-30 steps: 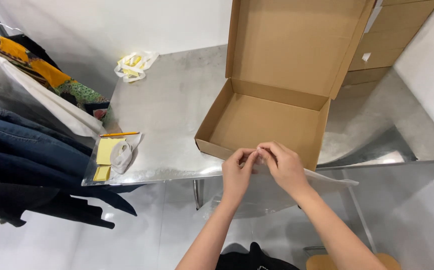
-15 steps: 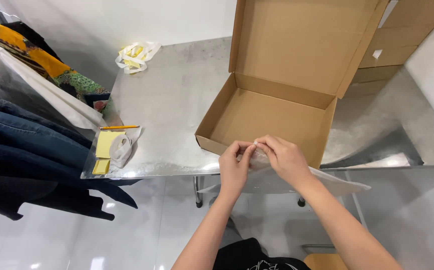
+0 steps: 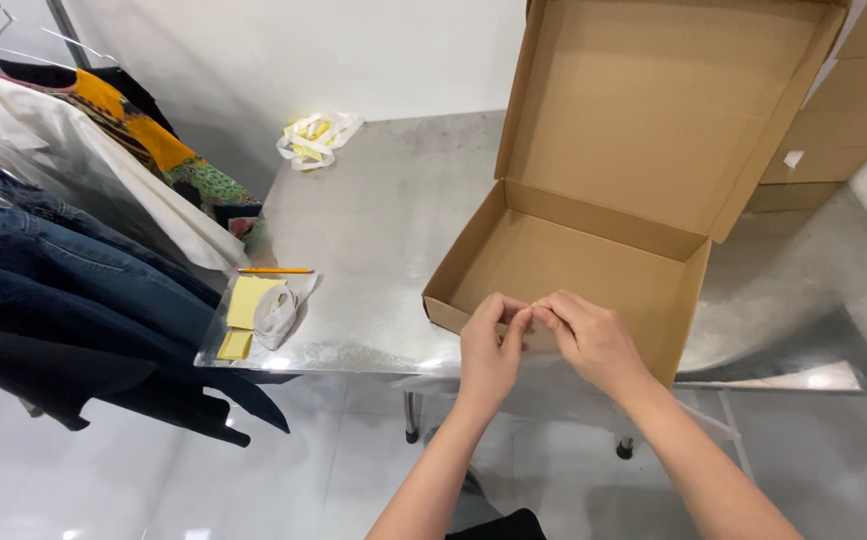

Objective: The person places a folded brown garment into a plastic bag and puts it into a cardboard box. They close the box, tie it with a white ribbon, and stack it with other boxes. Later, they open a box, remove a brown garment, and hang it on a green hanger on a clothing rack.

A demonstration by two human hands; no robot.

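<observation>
An open brown cardboard box [image 3: 573,270] sits on a steel table [image 3: 393,220], its lid [image 3: 643,110] standing upright behind it. Inside, the box looks empty. My left hand [image 3: 488,350] and my right hand [image 3: 593,340] meet just in front of the box's near wall. Their fingertips pinch the top edge of a thin clear plastic bag [image 3: 573,395], which hangs down past the table's front edge. The bag is faint and I cannot make out anything in it.
Near the table's left front corner lie an orange pencil [image 3: 275,271], yellow sticky notes [image 3: 248,300] and a white coiled strip [image 3: 275,315]. A white and yellow bundle [image 3: 315,138] lies at the back. Hanging clothes [image 3: 53,260] crowd the left side. Stacked cartons [image 3: 843,120] stand at the right.
Both hands have stayed together at the box's front wall, fingers working the plastic edge. The head view has tilted slightly.
</observation>
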